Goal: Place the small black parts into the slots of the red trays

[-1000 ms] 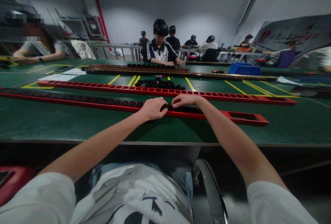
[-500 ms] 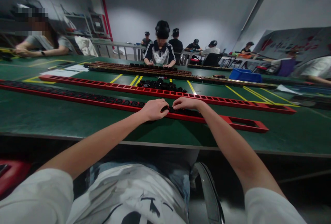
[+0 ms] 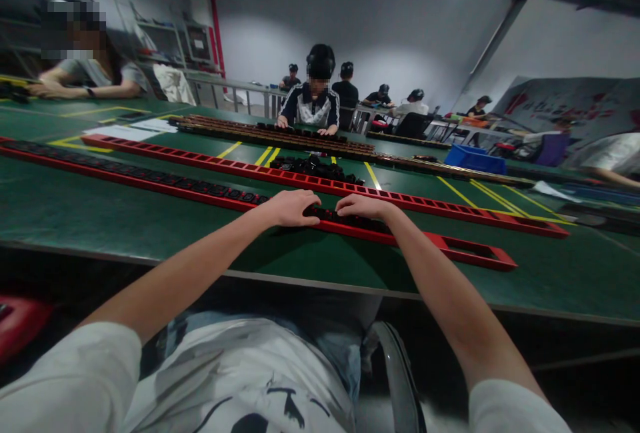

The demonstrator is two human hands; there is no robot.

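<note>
The green table (image 3: pixel 125 213) spans the frame. Near red tray (image 3: pixel 350 229) lies across it, far left to lower right, under both hands; the slot at its right end holds no piece. Far red tray (image 3: pixel 330 188) runs just behind, without touching. Pile of black parts (image 3: pixel 317 168) sits behind that, upper centre. Left hand (image 3: pixel 296 208), centre: thumb and fingers apart, arched at the near tray; cannot tell whether it grips anything. Right hand (image 3: pixel 361 206), right of centre: fingertips narrow, lowered to the tray; contents cannot be told. Black pieces (image 3: pixel 200 185) fill slots left of the hands. Judgement: handling appears best with the left hand steadying the rim, right fingertips pressing squarely, each piece level with its neighbours.
</note>
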